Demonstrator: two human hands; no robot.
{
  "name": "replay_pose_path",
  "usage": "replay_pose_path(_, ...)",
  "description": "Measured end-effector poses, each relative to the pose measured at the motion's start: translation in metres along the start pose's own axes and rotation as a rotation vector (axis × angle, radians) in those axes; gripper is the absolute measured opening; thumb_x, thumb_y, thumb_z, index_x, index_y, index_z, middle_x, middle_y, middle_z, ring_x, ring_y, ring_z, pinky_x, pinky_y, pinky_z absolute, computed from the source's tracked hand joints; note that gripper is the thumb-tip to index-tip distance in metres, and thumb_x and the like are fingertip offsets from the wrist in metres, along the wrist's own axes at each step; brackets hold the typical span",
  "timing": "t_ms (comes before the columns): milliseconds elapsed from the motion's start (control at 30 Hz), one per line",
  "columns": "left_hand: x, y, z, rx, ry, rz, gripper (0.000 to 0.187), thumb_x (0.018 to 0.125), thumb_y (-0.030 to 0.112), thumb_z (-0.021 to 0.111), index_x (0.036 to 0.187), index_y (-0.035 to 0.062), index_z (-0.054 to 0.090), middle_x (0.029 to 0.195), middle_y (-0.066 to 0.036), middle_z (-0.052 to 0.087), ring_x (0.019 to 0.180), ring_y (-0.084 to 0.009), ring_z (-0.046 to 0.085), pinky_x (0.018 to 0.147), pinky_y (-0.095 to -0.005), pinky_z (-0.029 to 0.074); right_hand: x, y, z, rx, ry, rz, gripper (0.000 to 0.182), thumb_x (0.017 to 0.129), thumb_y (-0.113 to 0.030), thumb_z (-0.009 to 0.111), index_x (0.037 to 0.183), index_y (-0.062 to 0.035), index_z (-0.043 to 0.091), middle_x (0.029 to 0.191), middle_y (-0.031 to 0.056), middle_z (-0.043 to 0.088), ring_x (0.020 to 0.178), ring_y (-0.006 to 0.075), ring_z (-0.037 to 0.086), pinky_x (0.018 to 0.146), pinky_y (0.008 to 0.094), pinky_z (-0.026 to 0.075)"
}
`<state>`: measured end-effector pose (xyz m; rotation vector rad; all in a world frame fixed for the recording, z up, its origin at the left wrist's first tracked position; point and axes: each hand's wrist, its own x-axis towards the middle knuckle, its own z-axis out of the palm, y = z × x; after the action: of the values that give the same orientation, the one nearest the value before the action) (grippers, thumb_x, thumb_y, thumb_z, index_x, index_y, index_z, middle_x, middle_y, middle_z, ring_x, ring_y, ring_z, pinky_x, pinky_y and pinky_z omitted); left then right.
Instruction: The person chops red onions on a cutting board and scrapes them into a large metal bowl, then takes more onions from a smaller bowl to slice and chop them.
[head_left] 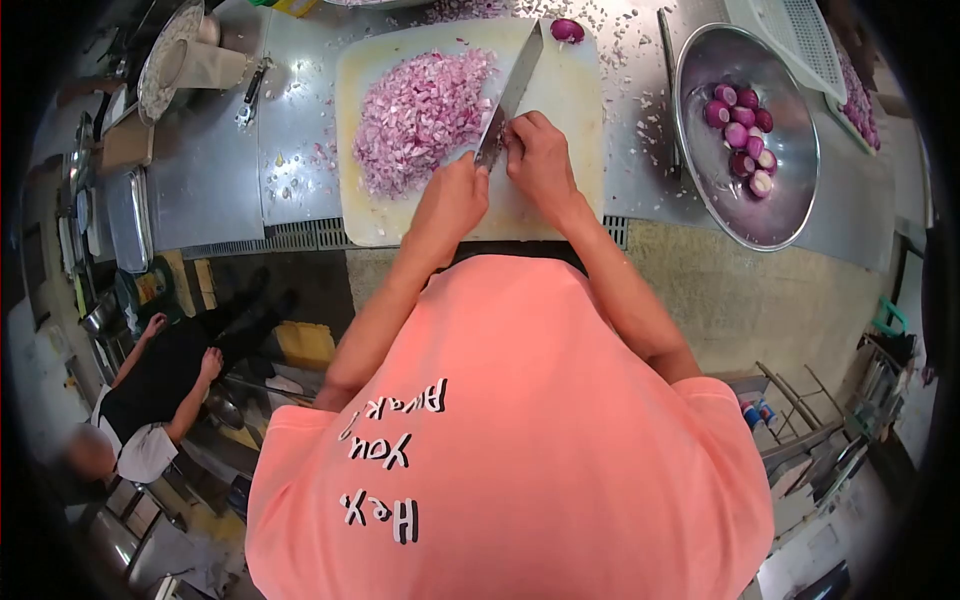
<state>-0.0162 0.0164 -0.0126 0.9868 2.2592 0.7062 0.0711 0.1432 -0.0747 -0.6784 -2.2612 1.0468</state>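
Note:
Chopped red onion (420, 118) lies in a wide heap on the left half of a white cutting board (385, 232). A large knife (520, 85) reaches diagonally across the board, its tip toward the far edge. Closed at the near end of the knife is my left hand (453, 200). My right hand (542, 165) is bent beside the blade, on its right, with fingers curled; what lies under them is mostly hidden. One peeled red onion piece (567, 31) rests at the board's far right corner.
To the right, a steel bowl (712, 195) holds several peeled onions (745, 130), with a long thin rod (668, 90) beside it. A white perforated basket (795, 40) stands behind. At left are a container (210, 66) and a peeler-like tool (253, 92). Another person (155, 385) is at lower left.

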Motion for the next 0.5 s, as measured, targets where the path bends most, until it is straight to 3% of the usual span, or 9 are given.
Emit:
replay_pose_path(167, -0.021, 0.001, -0.020, 0.058, 0.046, 0.000, 0.024, 0.096, 0.016, 0.052, 0.095, -0.0074, 0.056, 0.073, -0.030, 0.059, 0.077, -0.0490, 0.061, 0.064, -0.0520, 0.045, 0.005, 0.002, -0.005, 0.001, -0.040, -0.035, 0.011, 0.078, 0.006, 0.059, 0.086, 0.0006, 0.064, 0.087, 0.0166, 0.061, 0.080, 0.0382, 0.062, 0.072, 0.0448, 0.051)
replay_pose_path(233, -0.011, -0.011, -0.007, 0.060, 0.042, -0.001, 0.024, 0.095, 0.016, 0.052, 0.096, -0.0073, 0.056, 0.073, -0.030, 0.059, 0.077, -0.0488, 0.061, 0.064, -0.0519, 0.045, 0.006, 0.002, -0.007, -0.074, -0.019, -0.168, 0.011, 0.078, 0.004, 0.059, 0.086, -0.0013, 0.065, 0.087, 0.0149, 0.063, 0.083, 0.0358, 0.061, 0.073, 0.0449, 0.050)
replay_pose_path(367, -0.016, 0.005, -0.026, 0.020, 0.018, -0.023, 0.024, 0.096, 0.016, 0.052, 0.094, -0.0071, 0.056, 0.072, -0.030, 0.059, 0.075, -0.0480, 0.062, 0.063, -0.0515, 0.045, 0.007, -0.002, -0.006, -0.165, -0.125, -0.096, 0.012, 0.077, 0.003, 0.060, 0.087, -0.0021, 0.065, 0.087, 0.0151, 0.063, 0.084, 0.0356, 0.061, 0.073, 0.0460, 0.050)
replay_pose_path(500, -0.020, -0.008, -0.003, -0.006, 0.092, 0.014, 0.024, 0.096, 0.016, 0.052, 0.092, -0.0075, 0.055, 0.070, -0.029, 0.058, 0.070, -0.0473, 0.061, 0.062, -0.0504, 0.045, 0.005, -0.001, -0.001, -0.201, -0.137, -0.060, 0.011, 0.077, 0.002, 0.060, 0.087, -0.0012, 0.064, 0.084, 0.0168, 0.063, 0.082, 0.0370, 0.061, 0.073, 0.0464, 0.050)
